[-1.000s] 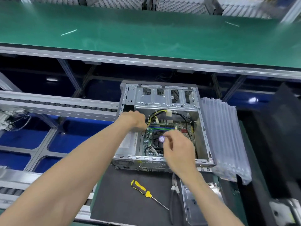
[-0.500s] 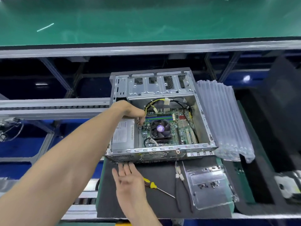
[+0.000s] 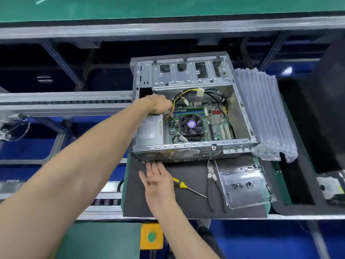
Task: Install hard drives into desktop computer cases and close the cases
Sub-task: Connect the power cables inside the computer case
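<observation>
An open silver desktop case [image 3: 240,113] lies on a dark mat [image 3: 192,204], its motherboard and a fan with a purple hub [image 3: 191,124] showing. My left hand [image 3: 155,103] reaches inside at the left, above the power supply [image 3: 149,129], fingers curled round a bundle of yellow and black cables [image 3: 180,95]. My right hand [image 3: 158,181] is below the case, fingers straight, their tips touching the case's near wall at its left corner. No hard drive is plainly in view.
On the mat lie a yellow-handled screwdriver [image 3: 183,186], pliers [image 3: 212,186] and a clear plastic tray of small screws [image 3: 244,187]. Air-cushion wrap [image 3: 265,116] rests against the case's right side. A green conveyor [image 3: 168,6] runs behind; a yellow box with a green button [image 3: 151,237] sits below.
My right hand left the fan area and came down to the case's near wall. The view dropped and moved closer. My left hand stays at the cables.
</observation>
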A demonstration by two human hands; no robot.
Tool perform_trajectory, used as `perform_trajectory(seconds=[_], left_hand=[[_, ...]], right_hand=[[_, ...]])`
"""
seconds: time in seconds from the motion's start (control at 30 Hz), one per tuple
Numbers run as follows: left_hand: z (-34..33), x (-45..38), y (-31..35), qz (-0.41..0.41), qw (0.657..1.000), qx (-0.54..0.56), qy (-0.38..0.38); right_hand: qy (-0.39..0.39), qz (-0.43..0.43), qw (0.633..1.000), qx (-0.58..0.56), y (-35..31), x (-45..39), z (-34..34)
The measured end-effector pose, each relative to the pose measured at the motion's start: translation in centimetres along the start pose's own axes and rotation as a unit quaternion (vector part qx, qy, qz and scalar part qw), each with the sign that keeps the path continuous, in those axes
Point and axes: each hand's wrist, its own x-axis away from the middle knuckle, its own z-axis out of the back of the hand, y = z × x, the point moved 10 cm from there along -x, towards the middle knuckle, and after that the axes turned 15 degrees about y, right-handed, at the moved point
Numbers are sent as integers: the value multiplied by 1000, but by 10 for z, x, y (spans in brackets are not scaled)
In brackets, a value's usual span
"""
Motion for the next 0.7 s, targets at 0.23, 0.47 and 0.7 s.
perform_trajectory(seconds=[0.23,0.47,0.7], left_hand=[[20,16,5,-73,979,-78,171],[23,31,4,-117,955,-123,244],[23,33,-1,-140,943,-141,266]], right_hand=[[36,54,997,28,2,-6,9],[136,110,984,40,-1,-14,20],[184,121,975,37,0,-26,22]])
